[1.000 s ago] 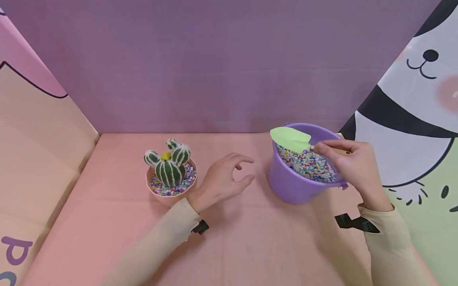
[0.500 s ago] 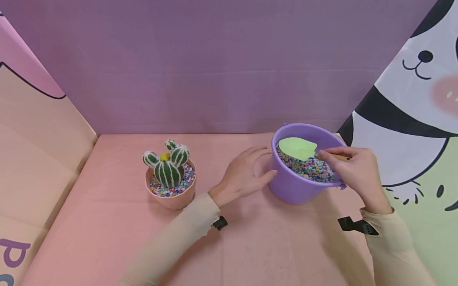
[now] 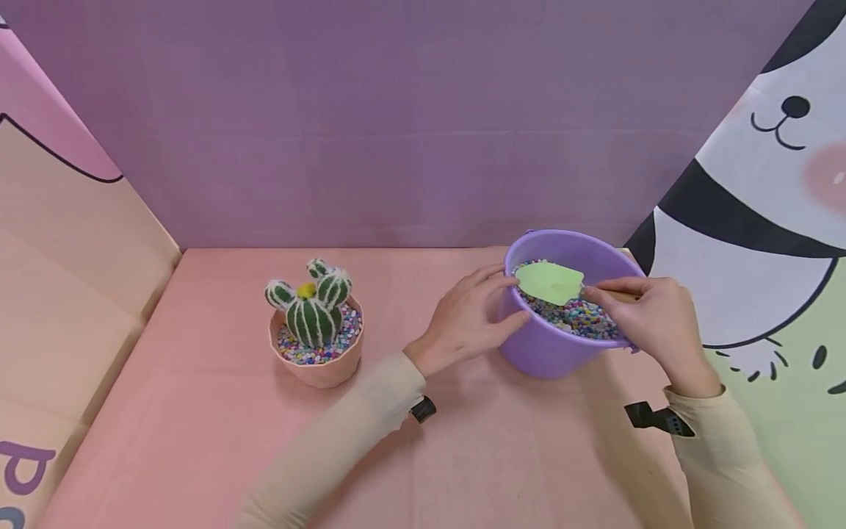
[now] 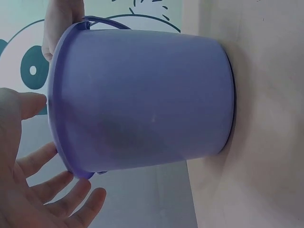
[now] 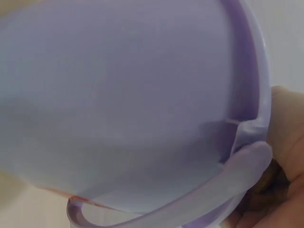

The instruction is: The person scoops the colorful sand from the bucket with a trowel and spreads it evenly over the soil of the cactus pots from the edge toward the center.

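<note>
A purple bucket point(image 3: 548, 351) full of small multicoloured pebbles point(image 3: 595, 323) stands upright at the right. My left hand point(image 3: 465, 321) is at its near left rim, fingers spread and fingertips at the edge. The left wrist view has the thumb point(image 4: 32, 104) and fingertips beside the rim point(image 4: 59, 118). My right hand point(image 3: 654, 316) pinches the wooden handle of a small trowel over the bucket's right rim. The trowel's pale green blade point(image 3: 550, 283) lies at the pebbles, pointing left. In the right wrist view the bucket wall point(image 5: 118, 95) hides the blade.
A cactus point(image 3: 313, 316) with white stripes and a yellow flower sits in a peach pot point(image 3: 324, 373) of coloured pebbles, left of my left hand. A pink cloth point(image 3: 198, 411) covers the table. A purple wall point(image 3: 396, 132) rises behind. The bucket's handle point(image 5: 190, 204) hangs on its outside.
My left hand has moved right, from beside the cactus pot to the bucket's rim. My right hand has lowered the trowel's blade into the bucket, down to the pebbles.
</note>
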### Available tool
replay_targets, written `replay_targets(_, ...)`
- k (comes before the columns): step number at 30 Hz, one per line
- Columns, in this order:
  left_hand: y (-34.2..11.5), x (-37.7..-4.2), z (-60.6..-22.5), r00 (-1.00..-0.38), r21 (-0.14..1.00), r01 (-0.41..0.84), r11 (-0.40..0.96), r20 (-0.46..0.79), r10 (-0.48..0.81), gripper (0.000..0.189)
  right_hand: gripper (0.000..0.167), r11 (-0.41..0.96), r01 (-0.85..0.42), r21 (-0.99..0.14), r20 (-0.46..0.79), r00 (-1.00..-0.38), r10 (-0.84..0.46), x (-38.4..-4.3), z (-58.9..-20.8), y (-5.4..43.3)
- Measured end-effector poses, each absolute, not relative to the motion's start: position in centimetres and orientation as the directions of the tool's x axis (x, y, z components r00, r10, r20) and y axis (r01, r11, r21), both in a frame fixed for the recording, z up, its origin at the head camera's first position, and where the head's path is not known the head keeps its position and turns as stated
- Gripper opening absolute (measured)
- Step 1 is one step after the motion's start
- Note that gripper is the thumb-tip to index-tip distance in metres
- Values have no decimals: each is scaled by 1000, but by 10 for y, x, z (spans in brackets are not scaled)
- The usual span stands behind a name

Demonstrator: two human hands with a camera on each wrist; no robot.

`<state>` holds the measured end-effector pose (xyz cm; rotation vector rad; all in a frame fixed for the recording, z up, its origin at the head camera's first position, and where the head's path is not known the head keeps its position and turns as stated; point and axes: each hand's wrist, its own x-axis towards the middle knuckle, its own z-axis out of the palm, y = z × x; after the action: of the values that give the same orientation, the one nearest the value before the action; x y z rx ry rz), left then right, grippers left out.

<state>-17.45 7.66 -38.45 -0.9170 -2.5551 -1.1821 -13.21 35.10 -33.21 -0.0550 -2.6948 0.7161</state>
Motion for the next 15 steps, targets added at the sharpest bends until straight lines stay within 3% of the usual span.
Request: replay_targets(15, 82, -177, -389, -819, 652, 570, 500, 401, 410, 51, 25, 890, -149, -431, 394, -918, 38, -135, -341, 351)
